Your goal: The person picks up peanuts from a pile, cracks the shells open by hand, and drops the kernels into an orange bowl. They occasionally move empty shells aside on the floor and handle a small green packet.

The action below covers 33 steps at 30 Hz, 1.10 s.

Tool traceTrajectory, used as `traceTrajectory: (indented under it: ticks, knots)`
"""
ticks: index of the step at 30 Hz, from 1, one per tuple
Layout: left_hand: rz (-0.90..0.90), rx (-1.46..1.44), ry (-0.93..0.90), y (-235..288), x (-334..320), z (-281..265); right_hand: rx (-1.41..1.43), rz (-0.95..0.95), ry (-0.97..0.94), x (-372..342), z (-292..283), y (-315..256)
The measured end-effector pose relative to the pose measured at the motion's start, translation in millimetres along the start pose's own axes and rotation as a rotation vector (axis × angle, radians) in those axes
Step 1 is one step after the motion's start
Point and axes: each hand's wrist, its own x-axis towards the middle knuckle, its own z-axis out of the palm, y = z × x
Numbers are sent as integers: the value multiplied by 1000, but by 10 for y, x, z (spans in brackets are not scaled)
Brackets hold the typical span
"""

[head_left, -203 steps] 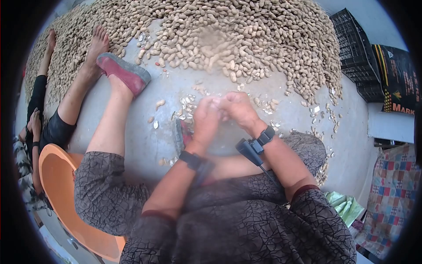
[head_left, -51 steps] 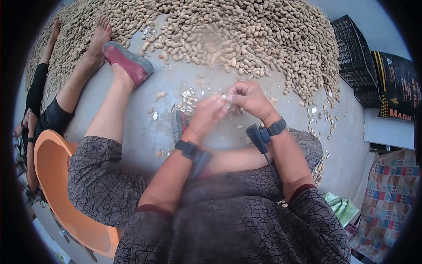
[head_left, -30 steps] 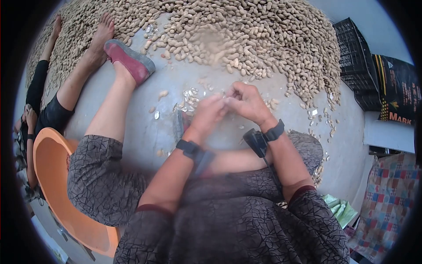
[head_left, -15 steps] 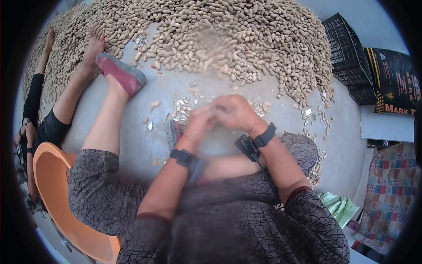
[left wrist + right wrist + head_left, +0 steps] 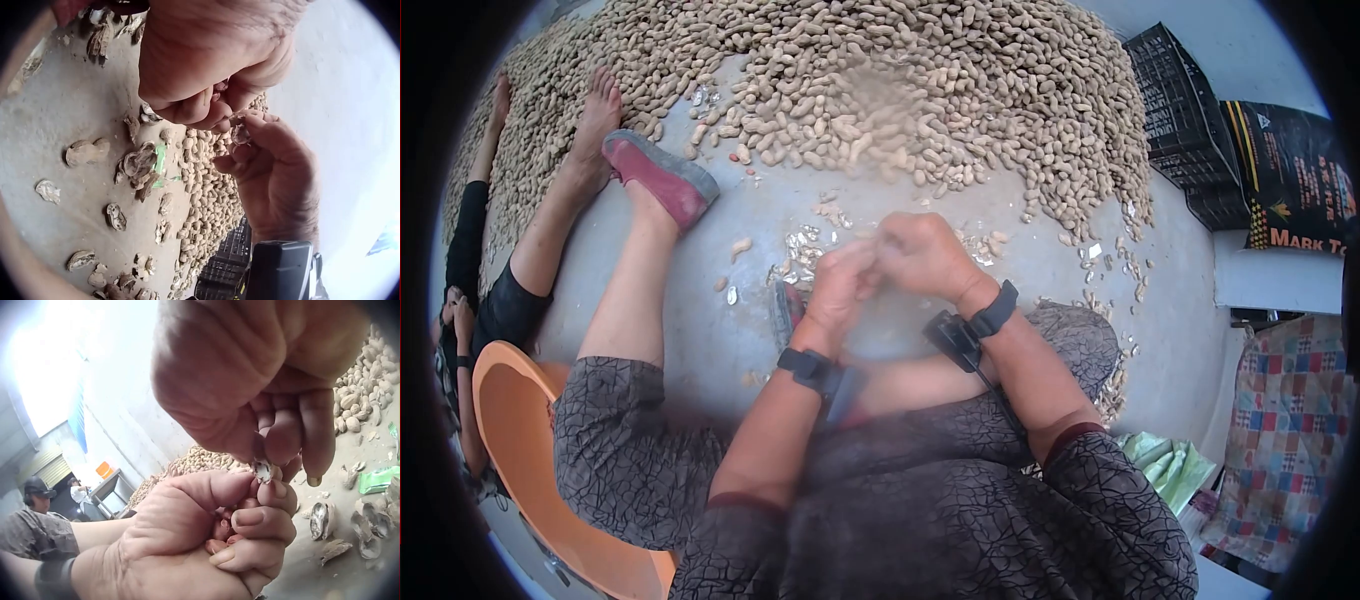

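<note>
Maybe your left hand (image 5: 839, 288), curled round kernels (image 5: 222, 529), spills some onto ten-o'clock shell scraps (image 5: 802, 246) if your right hand (image 5: 928, 258), pinching shell (image 5: 265, 472), tugs.

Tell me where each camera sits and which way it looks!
Head: worn on the head, facing forward and down at the left hand and right hand; arms and legs show too.
Left wrist: worn there, facing both hands and shells on the floor.
Right wrist: worn there, facing both hands and red nuts.
Head and left wrist both show the black crate.
</note>
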Motion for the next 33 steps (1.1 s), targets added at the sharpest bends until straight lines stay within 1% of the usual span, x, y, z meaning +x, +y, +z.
traceTrajectory:
  ticks: [1,2,4,5,7,8,10,11,13,14,16,17,19,23,25,29,31,32,33]
  knots:
    - [-1,-1,-1,-14,18,-18,84,56,-16,3,-11,8]
    - [4,7,-4,-28,35,-36,83,58,-17,9,-16,32]
    - [8,14,-7,-22,36,-33,80,142,-21,33,-26,106]
    - [2,11,-3,-18,32,-35,80,142,-22,49,-49,144]
    - [-5,8,3,-3,29,-31,20,145,-141,86,-133,202]
    - [7,-15,23,5,30,-32,21,146,-143,94,-177,226]
    - [18,-36,42,9,32,-40,-136,217,-296,113,-287,214]
    - [21,-83,47,9,32,-41,-135,218,-297,130,-298,315]
    - [25,-132,53,0,41,-49,-442,237,119,182,-270,606]
    - [25,-118,46,-7,51,-54,-441,237,118,205,-272,725]
    - [26,-103,39,-2,50,-40,-485,377,289,248,-286,846]
    - [30,-80,54,-5,43,-30,-484,375,290,250,-278,901]
    - [35,-57,74,-3,42,-33,-443,431,276,265,-239,969]
    - [28,-47,52,-17,49,-32,-462,386,330,306,-139,1052]
    - [21,-42,55,-13,37,-25,-545,386,324,326,-118,1055]
    - [37,-21,51,-20,25,-18,-618,372,341,340,-57,1211]
    - [45,0,56,-22,20,-14,-430,317,418,311,-61,1239]
    - [63,-11,36,-24,13,-13,-428,315,416,307,-60,1252]
    - [81,-22,16,-25,6,-13,-139,360,345,312,-76,1203]
